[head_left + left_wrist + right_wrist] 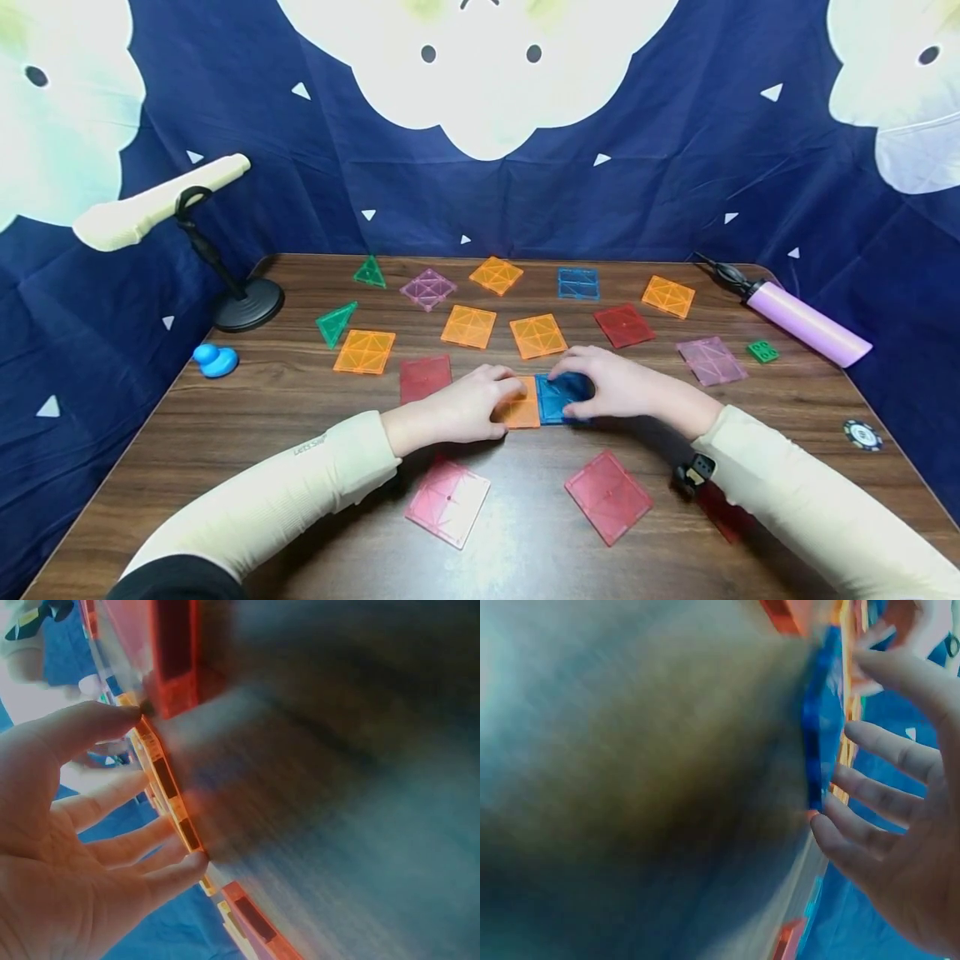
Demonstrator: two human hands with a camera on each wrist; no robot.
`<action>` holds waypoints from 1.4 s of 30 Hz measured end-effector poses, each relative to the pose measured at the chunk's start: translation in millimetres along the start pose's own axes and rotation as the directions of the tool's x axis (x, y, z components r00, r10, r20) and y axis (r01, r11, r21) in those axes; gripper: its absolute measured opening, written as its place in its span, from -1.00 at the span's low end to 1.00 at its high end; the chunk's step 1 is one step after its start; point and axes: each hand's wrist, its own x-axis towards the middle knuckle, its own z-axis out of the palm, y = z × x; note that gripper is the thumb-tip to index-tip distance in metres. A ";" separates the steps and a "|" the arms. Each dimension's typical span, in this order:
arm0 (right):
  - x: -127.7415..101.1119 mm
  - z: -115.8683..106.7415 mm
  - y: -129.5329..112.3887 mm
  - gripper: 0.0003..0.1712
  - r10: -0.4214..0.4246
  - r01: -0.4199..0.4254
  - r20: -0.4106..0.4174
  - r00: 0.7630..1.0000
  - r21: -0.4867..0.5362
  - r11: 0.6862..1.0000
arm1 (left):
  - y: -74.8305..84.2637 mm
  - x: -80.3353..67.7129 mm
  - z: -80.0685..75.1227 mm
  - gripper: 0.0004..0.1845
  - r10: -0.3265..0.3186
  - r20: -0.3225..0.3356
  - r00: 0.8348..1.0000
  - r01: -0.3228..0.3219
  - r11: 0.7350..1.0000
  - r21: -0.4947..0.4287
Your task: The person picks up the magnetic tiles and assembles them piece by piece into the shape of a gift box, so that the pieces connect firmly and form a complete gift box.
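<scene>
An orange square magnetic tile point(527, 407) lies edge to edge with a blue square magnetic tile point(552, 398) at mid-table. My left hand point(468, 406) holds the orange one, thumb at its near side and fingers over the far side. In the left wrist view, thumb and fingertips sit along the rim of that orange tile point(166, 780). From the right, my right hand point(611, 382) spans the blue tile with bent thumb and fingers. The right wrist view has its fingertips close against the blue tile point(821, 727). Part of each tile is hidden under the hands.
Red tiles point(609, 497) lie in front and a red tile point(424, 379) beside my left hand. Behind are several orange tiles point(538, 336), purple tiles point(428, 289) and green triangles point(336, 323). A black stand point(250, 305), blue duck point(215, 361) and lilac pump point(810, 323) stand outward.
</scene>
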 end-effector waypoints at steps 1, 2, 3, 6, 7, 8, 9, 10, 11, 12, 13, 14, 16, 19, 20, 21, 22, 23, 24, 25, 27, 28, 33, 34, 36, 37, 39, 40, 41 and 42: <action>2.6 -2.0 4.3 -0.48 -0.011 0.011 -0.020 1.000 0.013 1.000 | 0.0 0.1 0.0 -0.44 0.002 0.000 1.000 -0.002 1.000 -0.001; 5.4 -4.5 7.9 -0.51 -0.009 0.010 -0.040 0.999 0.029 1.000 | 0.1 -0.1 -0.1 -0.44 0.003 0.001 1.000 -0.003 1.000 -0.001; 8.9 -6.8 11.9 -0.53 -0.007 0.009 -0.062 0.998 0.041 0.999 | 0.2 -0.1 -0.1 -0.45 0.004 0.001 1.000 -0.004 1.000 -0.003; 20.6 -13.0 22.9 -0.54 0.015 -0.010 -0.115 0.993 0.046 0.999 | 0.8 -0.4 -0.9 -0.47 0.003 0.005 1.000 -0.003 1.000 -0.008; 24.8 -14.6 26.0 -0.53 0.021 -0.016 -0.124 0.992 0.039 0.999 | 1.1 -0.6 -1.2 -0.47 0.001 0.007 1.000 -0.001 1.000 -0.009; 28.9 -16.1 28.3 -0.51 0.030 -0.026 -0.128 0.991 0.035 0.999 | 1.2 -0.6 -1.2 -0.47 0.000 0.007 1.000 0.000 1.000 -0.009; 33.4 -17.0 30.5 -0.50 0.036 -0.032 -0.129 0.991 0.031 0.999 | 1.4 -0.7 -1.3 -0.47 -0.002 0.009 1.000 0.002 1.000 -0.010; 37.5 -17.8 32.4 -0.49 0.042 -0.039 -0.128 0.991 0.026 0.999 | 1.5 -0.8 -1.1 -0.47 -0.001 0.010 1.000 0.001 1.000 -0.008; 41.4 -18.1 33.8 -0.48 0.047 -0.045 -0.125 0.991 0.023 0.999 | 1.4 -0.7 -0.7 -0.47 0.000 0.010 1.000 0.000 1.000 -0.008; 45.1 -18.3 35.0 -0.47 0.051 -0.049 -0.121 0.991 0.021 0.999 | 1.2 -0.6 -0.2 -0.47 0.003 0.009 1.000 -0.003 1.000 -0.007; 48.8 -17.9 36.0 -0.46 0.053 -0.051 -0.117 0.992 0.019 0.998 | 0.8 -0.6 0.4 -0.47 0.006 0.009 1.000 -0.006 1.000 -0.007; 52.4 -17.4 36.4 -0.46 0.061 -0.060 -0.112 0.992 0.019 0.998 | 0.2 -0.4 1.2 -0.46 0.007 0.010 1.000 -0.007 1.000 -0.005; 58.4 -16.2 37.0 -0.45 0.078 -0.076 -0.098 0.992 0.028 0.997 | -0.5 -0.4 2.1 -0.46 0.009 0.012 1.000 -0.009 1.000 -0.003; 64.5 -14.0 37.5 -0.41 0.091 -0.088 -0.071 0.993 0.054 0.995 | -0.5 -0.5 2.2 -0.45 0.004 0.018 1.000 -0.004 1.000 -0.001; 65.8 -13.7 37.3 -0.39 0.095 -0.090 -0.058 0.994 0.069 0.993 | -0.3 -0.3 2.1 -0.45 0.003 0.018 1.000 -0.003 1.000 0.001; 66.6 -13.3 37.8 -0.36 0.089 -0.085 -0.045 0.995 0.084 0.993 | 0.3 -0.5 1.7 -0.45 0.005 0.015 1.000 -0.005 1.000 0.001; 67.1 -13.0 38.0 -0.35 0.082 -0.079 -0.033 0.996 0.096 0.992 | 0.8 -0.6 1.3 -0.45 0.006 0.013 1.000 -0.006 1.000 -0.001; 67.5 -12.6 38.5 -0.34 0.075 -0.073 -0.019 0.997 0.103 0.992 | 1.2 -0.5 1.0 -0.45 0.008 0.011 1.000 -0.008 1.000 -0.001; 67.9 -12.2 38.9 -0.34 0.069 -0.067 -0.008 0.998 0.103 0.992 | 1.6 -0.6 0.5 -0.44 0.009 0.009 1.000 -0.009 1.000 -0.001; 68.2 -11.8 39.4 -0.35 0.065 -0.065 0.002 0.998 0.099 0.993 | 1.8 -0.6 0.2 -0.44 0.013 0.005 1.000 -0.013 1.000 -0.002; 68.0 -11.9 39.7 -0.38 0.065 -0.065 0.012 0.998 0.083 0.994 | 1.8 -0.7 -0.4 -0.44 0.019 -0.002 1.000 -0.019 1.000 -0.001; 67.5 -12.3 39.7 -0.39 0.070 -0.070 0.013 0.997 0.074 0.995 | 1.8 -0.6 -0.7 -0.44 0.020 -0.005 1.000 -0.020 1.000 -0.001; 62.3 -14.0 38.4 -0.41 0.087 -0.087 -0.005 0.996 0.042 0.995 | 1.0 0.1 -1.0 -0.45 0.023 -0.014 1.000 -0.023 1.000 0.005; 60.9 -14.2 38.3 -0.41 0.094 -0.093 -0.006 0.996 0.038 0.995 | 1.1 0.2 -1.0 -0.45 0.022 -0.013 1.000 -0.022 1.000 0.004; 57.8 -13.5 38.6 -0.41 0.105 -0.104 -0.012 0.994 0.027 0.994 | 1.0 0.3 -1.0 -0.45 0.020 -0.012 1.000 -0.020 1.000 0.004; 56.0 -13.1 38.6 -0.41 0.113 -0.113 -0.015 0.993 0.026 0.993 | 1.1 0.3 -1.0 -0.45 0.019 -0.011 1.000 -0.019 1.000 0.004; 52.7 -11.8 38.6 -0.42 0.125 -0.124 -0.022 0.992 0.024 0.992 | 1.1 0.3 -1.1 -0.45 0.012 -0.007 1.000 -0.012 1.000 0.001; 51.0 -11.4 38.3 -0.42 0.126 -0.125 -0.027 0.992 0.022 0.992 | 1.1 0.3 -1.2 -0.45 0.007 -0.003 1.000 -0.007 1.000 -0.001; 49.3 -10.9 38.0 -0.42 0.125 -0.124 -0.030 0.992 0.021 0.992 | 0.9 0.4 -1.2 -0.45 0.002 0.001 1.000 -0.002 1.000 -0.003; 47.5 -10.4 37.9 -0.42 0.124 -0.123 -0.032 0.992 0.020 0.992 | 0.8 0.5 -1.1 -0.45 -0.003 0.006 1.000 0.003 1.000 -0.005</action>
